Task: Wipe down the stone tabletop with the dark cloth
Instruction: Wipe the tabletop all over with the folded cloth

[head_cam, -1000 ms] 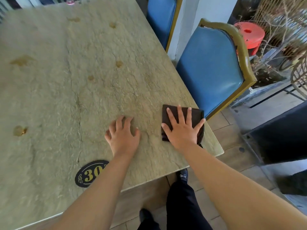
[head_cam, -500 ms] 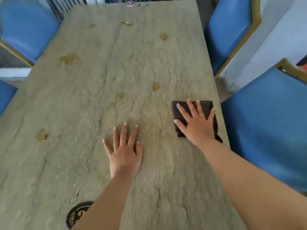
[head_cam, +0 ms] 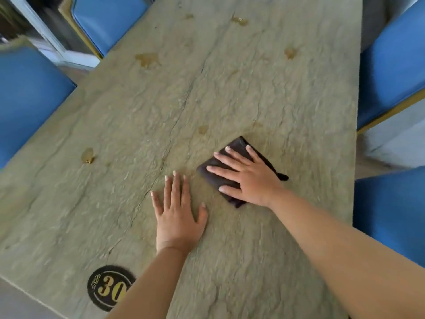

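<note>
Nearest me, a black round badge marked "30" sits on the stone tabletop at its near left edge. Just beyond, my left hand lies flat on the bare stone, fingers straight and spread, holding nothing; I judge it is bracing. To its right and slightly farther, my right hand presses flat on the dark cloth, fingers extended, not curled round it. The cloth is folded into a pad, right of centre, one corner pointing away from me.

Progress, my judgement: early. The stone near the hands shows no spots, though I cannot tell whether it has been wiped. Yellowish stains remain: a small stain just beyond the cloth, a wet blotch at the left, a larger patch farther left, one at far right, and another near the far end.

Nothing stands on the slab in the cloth's way. Blue chairs flank both long sides; the far end will need a long reach.
</note>
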